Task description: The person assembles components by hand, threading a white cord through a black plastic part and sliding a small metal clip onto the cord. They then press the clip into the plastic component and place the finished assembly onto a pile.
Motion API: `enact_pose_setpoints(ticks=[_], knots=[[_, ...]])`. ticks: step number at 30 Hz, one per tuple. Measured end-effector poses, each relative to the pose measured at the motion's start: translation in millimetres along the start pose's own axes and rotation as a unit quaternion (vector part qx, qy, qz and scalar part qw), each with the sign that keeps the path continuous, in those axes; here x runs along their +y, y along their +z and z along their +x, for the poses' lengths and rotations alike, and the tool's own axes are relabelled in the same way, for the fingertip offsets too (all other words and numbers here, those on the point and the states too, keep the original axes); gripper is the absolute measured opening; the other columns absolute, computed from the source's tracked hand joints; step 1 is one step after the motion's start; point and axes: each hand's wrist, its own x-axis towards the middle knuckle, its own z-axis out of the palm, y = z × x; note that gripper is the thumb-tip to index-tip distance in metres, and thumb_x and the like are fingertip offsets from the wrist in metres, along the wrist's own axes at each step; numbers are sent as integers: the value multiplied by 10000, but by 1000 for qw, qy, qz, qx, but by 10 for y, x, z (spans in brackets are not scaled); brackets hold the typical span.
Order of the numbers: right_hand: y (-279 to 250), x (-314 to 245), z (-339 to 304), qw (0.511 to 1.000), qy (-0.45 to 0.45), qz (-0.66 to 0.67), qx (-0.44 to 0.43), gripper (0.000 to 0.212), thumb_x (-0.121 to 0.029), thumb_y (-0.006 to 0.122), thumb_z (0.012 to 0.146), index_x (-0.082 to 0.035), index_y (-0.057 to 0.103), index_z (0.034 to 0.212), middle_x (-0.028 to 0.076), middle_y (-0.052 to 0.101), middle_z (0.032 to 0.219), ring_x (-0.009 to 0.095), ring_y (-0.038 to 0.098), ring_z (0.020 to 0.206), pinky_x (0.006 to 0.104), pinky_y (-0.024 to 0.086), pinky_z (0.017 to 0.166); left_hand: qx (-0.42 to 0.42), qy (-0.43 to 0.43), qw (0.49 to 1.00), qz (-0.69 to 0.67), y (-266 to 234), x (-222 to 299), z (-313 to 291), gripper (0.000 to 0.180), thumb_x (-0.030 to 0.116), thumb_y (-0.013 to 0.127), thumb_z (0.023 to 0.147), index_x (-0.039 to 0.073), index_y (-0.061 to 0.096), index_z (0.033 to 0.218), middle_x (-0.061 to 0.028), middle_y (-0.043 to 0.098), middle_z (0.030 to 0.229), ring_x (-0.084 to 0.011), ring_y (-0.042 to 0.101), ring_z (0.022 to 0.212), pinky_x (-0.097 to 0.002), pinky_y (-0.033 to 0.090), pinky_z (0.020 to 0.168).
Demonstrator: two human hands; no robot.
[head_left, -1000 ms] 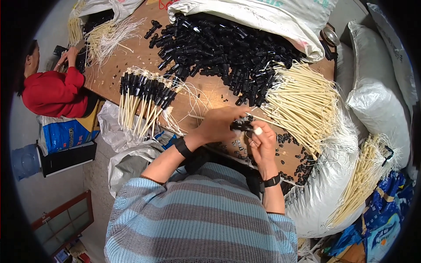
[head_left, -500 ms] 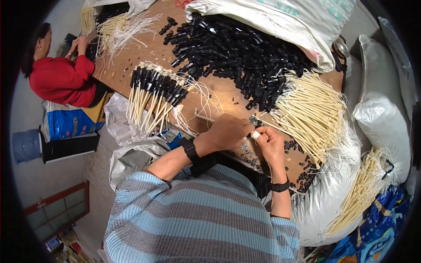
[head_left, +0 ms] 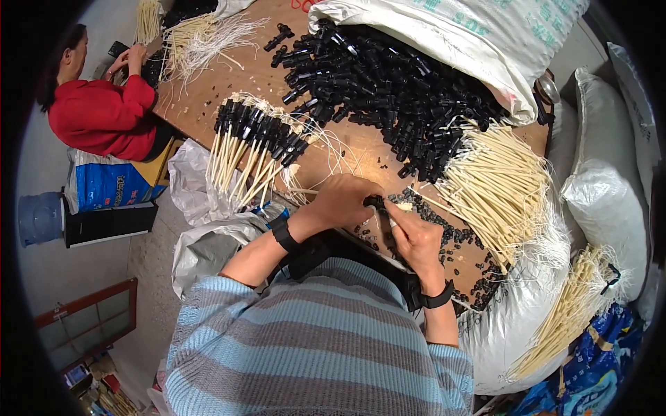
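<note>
Near the table's front edge, my two hands meet over a small black plastic fitting (head_left: 375,202). My left hand (head_left: 341,200) is closed around it, and a thin cream-coloured tube (head_left: 300,190) sticks out to the left from under that hand. The fingers of my right hand (head_left: 415,239) press together against the fitting's right side; something white is wrapped on a finger. How the tube and the fitting meet is hidden by my fingers. Many tiny dark clips (head_left: 454,239) lie scattered beneath and right of my hands.
A large heap of black fittings (head_left: 388,90) spills from a white woven sack (head_left: 451,31). Cream tubes with white strings (head_left: 496,191) lie to the right. Left of my hands is a row of tubes with black fittings (head_left: 257,142). A person in red (head_left: 104,114) works at the far left.
The black fitting now shows between my hands. My left hand has shifted slightly left, and my right hand has turned and moved slightly down. The whole view has shifted a little.
</note>
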Motion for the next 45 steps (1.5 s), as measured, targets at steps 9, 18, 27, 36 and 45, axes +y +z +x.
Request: enact_pose_setpoints(ticks=[9, 18, 27, 36, 45], knots=[[166, 19, 73, 944, 271, 184, -29, 201, -149, 739, 828, -15, 675, 963, -1, 521, 557, 58, 444, 503, 249, 369, 477, -48, 79, 979, 181, -92, 196, -65, 306, 102, 685, 674, 136, 629, 973, -49, 605, 749, -236, 637, 711, -388, 472, 570], [157, 50, 65, 991, 110, 70, 33, 256, -106, 677, 870, -56, 664, 1120, 66, 698, 966, 157, 647, 759, 263, 495, 618, 300, -28, 879, 369, -805, -490, -176, 209, 168, 661, 634, 102, 641, 831, -61, 623, 1029, -268, 524, 1088, -483, 276, 1028], [50, 263, -133, 995, 101, -20, -12, 258, -115, 745, 752, -71, 699, 1002, 127, 682, 956, 273, 656, 770, 328, 497, 635, 192, 100, 971, 100, -194, -200, 285, 298, 27, 640, 713, 38, 674, 1008, -121, 685, 1003, -297, 634, 922, -367, 508, 833], [-621, 768, -429, 913, 206, -350, 27, 131, -43, 716, 706, -62, 673, 828, 129, 589, 758, 316, 596, 694, 411, 449, 596, 15, 103, 978, 182, 473, 23, 836, 211, 135, 665, 759, 92, 698, 962, -31, 623, 1043, -260, 587, 944, -390, 505, 783], [-594, 522, -298, 971, 90, -222, 29, 126, -98, 649, 857, -60, 646, 978, 160, 580, 741, 312, 576, 637, 399, 449, 590, 47, 47, 998, 15, 366, -300, 563, 287, -31, 605, 664, 41, 634, 940, -87, 584, 946, -291, 586, 905, -397, 491, 757]])
